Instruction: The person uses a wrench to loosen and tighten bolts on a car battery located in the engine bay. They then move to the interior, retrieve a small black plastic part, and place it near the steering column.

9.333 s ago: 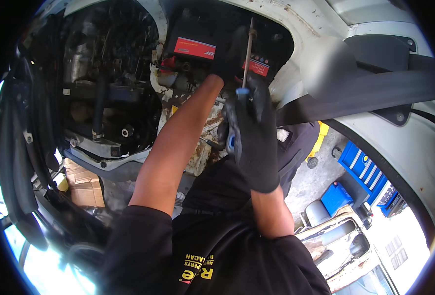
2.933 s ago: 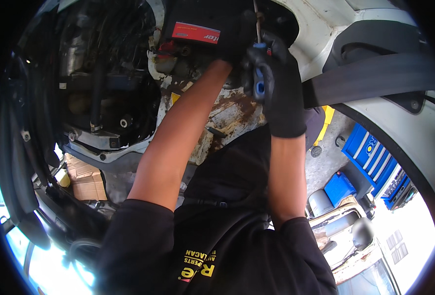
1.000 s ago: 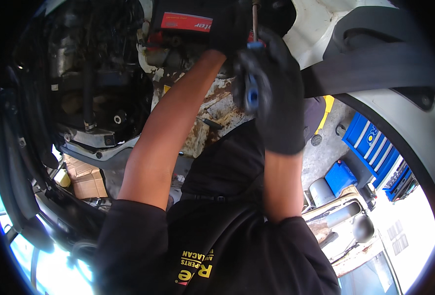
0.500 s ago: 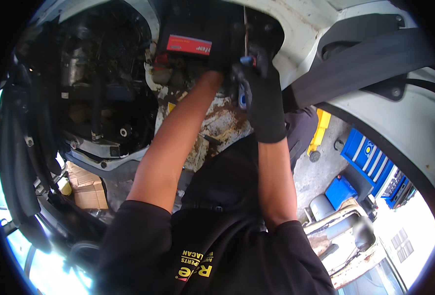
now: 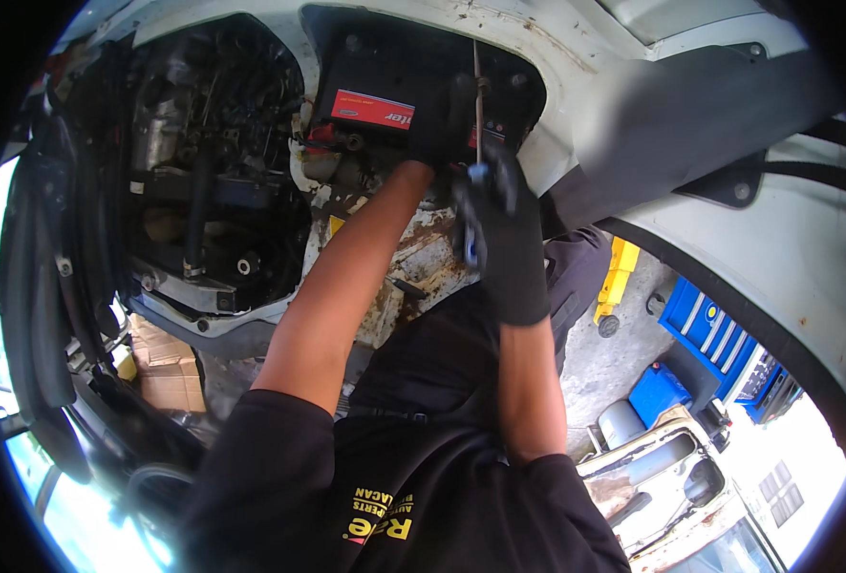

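Observation:
In my right hand (image 5: 509, 224), gloved in black, is a screwdriver with a blue handle (image 5: 471, 244). Its long thin shaft (image 5: 479, 110) points away from me, over the right part of a black car battery (image 5: 385, 62) with a red label. My left hand (image 5: 444, 119), also in a black glove, lies at the battery's near side, just left of the shaft. Its fingers merge with the dark battery, so their closure is hidden. Where exactly the shaft's tip touches cannot be made out.
A dark engine bay (image 5: 213, 172) opens at the left. Rusty, paint-worn metal (image 5: 432, 253) lies below my wrists. At the right are a grey padded strip (image 5: 671, 143), a yellow tool (image 5: 618, 277) on the floor and a blue tool chest (image 5: 709, 325). Cardboard (image 5: 168, 363) lies lower left.
My right hand has drawn back toward me with the screwdriver, and more of the shaft shows. The whole view has shifted slightly, revealing more of the battery. My left hand stays by the battery.

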Motion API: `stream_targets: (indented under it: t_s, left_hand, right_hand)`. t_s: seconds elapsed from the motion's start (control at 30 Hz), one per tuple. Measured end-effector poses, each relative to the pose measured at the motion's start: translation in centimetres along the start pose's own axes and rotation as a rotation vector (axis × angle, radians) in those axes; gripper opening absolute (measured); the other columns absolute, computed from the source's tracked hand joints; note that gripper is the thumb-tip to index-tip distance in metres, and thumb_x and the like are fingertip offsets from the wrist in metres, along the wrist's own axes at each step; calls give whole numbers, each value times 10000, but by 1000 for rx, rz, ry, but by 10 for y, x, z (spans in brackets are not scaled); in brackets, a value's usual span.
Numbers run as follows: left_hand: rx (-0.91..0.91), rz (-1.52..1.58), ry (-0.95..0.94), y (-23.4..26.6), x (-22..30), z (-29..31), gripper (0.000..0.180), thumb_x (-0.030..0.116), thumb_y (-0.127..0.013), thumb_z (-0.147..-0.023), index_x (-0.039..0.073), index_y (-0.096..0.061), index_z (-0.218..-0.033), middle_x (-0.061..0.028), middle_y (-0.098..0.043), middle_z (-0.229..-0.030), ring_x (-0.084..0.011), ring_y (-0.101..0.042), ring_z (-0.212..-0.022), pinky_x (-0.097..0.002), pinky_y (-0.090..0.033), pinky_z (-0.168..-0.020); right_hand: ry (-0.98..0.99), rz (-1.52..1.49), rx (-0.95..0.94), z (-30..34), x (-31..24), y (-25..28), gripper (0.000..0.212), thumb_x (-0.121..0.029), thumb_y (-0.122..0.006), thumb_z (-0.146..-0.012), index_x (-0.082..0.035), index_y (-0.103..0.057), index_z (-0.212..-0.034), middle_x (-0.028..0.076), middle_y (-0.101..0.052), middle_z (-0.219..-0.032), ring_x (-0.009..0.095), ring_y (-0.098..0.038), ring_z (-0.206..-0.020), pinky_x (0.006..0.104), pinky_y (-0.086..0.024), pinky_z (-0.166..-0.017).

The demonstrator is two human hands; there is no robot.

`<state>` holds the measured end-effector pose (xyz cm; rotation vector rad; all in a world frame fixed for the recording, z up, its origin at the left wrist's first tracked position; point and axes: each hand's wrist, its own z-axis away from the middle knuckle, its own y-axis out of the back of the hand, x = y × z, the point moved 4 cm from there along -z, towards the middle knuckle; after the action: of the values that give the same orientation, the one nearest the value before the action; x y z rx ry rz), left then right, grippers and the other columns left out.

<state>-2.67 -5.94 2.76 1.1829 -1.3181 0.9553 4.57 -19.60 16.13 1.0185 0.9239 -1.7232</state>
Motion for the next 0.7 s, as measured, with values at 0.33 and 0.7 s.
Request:
stream_targets:
  t_s: [0.33,0.7]
  left_hand:
    - [50,-27,-39,-2,2,-3,467,415,-492,-1076,-5,-677,-990,-124,-642,-773,-161,-584,-756,-386,-497,-725]
    - [59,-99,-59,-4,-8,1,432,374,-499,-1074,-10,-669,-970,-165,-664,-796,-223,-614,-752,-416,-490,-716]
  right_hand:
    - [-44,-61,-19,-13,0,-1,506,-60,-596,-971,-55,-485,-1464,4,-548,-829,43,-478,-605,232,-393,-508]
    - [-139,-142,-13,21,-20,-2,488,-43,-594,-956,-33,-508,-1437,12,-549,-806,76,-528,-578,233,-408,-488]
